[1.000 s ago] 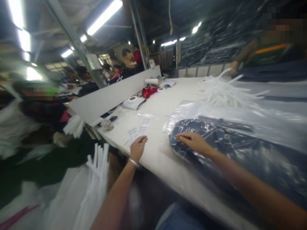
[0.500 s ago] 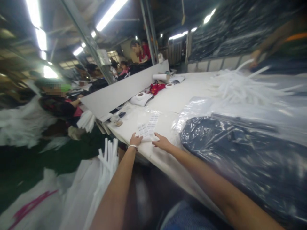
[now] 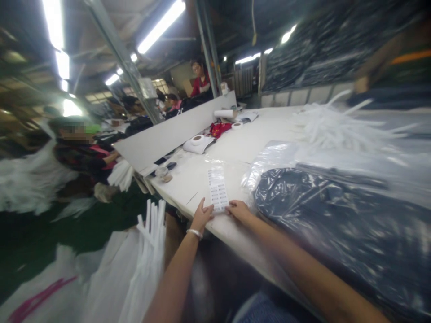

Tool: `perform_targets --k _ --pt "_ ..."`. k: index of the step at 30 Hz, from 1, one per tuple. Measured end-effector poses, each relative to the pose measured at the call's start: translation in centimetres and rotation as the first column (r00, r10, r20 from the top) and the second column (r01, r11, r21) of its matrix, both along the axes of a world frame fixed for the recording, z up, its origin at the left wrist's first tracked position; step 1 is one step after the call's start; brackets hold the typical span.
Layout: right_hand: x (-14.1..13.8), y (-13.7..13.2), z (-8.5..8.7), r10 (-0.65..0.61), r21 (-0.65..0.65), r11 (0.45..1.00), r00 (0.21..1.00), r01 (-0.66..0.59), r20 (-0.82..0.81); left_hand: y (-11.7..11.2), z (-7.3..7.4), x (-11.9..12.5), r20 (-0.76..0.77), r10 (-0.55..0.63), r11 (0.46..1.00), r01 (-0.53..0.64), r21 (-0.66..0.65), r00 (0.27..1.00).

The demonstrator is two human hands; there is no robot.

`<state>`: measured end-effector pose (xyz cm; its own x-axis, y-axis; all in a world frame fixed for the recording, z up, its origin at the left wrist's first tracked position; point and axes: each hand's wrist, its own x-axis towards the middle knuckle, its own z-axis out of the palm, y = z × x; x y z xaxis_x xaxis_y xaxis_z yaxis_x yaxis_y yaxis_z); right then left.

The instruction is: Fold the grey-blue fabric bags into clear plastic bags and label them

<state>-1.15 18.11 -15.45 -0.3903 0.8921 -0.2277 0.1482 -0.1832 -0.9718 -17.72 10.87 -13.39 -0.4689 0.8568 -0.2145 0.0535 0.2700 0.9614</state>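
Observation:
A white sheet of printed labels (image 3: 217, 190) lies on the white table (image 3: 262, 134) near its front edge. My left hand (image 3: 202, 214) pinches the sheet's near left corner. At the near right corner, my right hand (image 3: 239, 209) grips the same sheet with curled fingers. Just right of my right hand lies a dark garment in a clear plastic bag (image 3: 336, 211).
A tape dispenser (image 3: 198, 143), a red item (image 3: 218, 128) and rolls sit farther back beside a grey divider board (image 3: 175, 130). White plastic strips (image 3: 336, 123) are piled at the back right and others (image 3: 151, 237) stand at the table's left edge. Several people work to the left and behind.
My right hand left the bagged garment and came over to the label sheet. Both hands now hold the sheet, which has been pulled closer to the table's front edge.

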Motion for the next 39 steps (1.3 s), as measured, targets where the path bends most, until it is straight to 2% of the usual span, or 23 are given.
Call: perform_targets --k 6,12,15,20,28,33,36,39 --pt "2.1 -2.2 -0.3 0.112 -0.035 0.993 0.994 -0.112 0.008 2.5 0.8 -1.6 -0.112 0.033 0.997 -0.041 -0.07 0.993" --pt "3.5 -3.3 -0.3 0.191 -0.077 0.978 0.98 -0.196 -0.063 3.8 0.6 -1.5 -0.141 0.01 1.0 -0.014 -0.026 0.99" --pt "3.5 -3.4 -0.6 0.177 -0.095 0.978 0.978 -0.188 -0.11 3.9 0.4 -1.2 -0.133 0.028 1.0 -0.027 0.012 0.991" --pt "3.1 -3.6 -1.1 0.087 -0.116 0.988 0.983 -0.106 -0.164 5.0 0.0 -1.4 -0.127 0.078 0.996 -0.07 0.063 0.989" --pt "3.0 -3.4 -0.8 0.011 -0.171 0.984 0.979 -0.047 -0.203 6.9 -1.0 -1.9 -0.172 0.086 0.993 -0.07 0.097 0.981" --pt "2.7 -3.4 -1.1 -0.036 -0.193 0.981 0.98 -0.003 -0.195 6.7 -0.9 -1.6 -0.27 0.085 0.992 -0.056 0.114 0.959" --pt "2.6 -3.4 -1.3 -0.051 -0.196 0.98 0.98 0.012 -0.194 5.8 -0.1 -1.3 -0.364 0.108 0.987 -0.054 0.155 0.925" --pt "2.6 -3.4 -1.4 -0.058 -0.194 0.981 0.979 0.019 -0.196 3.9 1.3 -0.4 -0.465 0.158 0.973 -0.057 0.224 0.871"
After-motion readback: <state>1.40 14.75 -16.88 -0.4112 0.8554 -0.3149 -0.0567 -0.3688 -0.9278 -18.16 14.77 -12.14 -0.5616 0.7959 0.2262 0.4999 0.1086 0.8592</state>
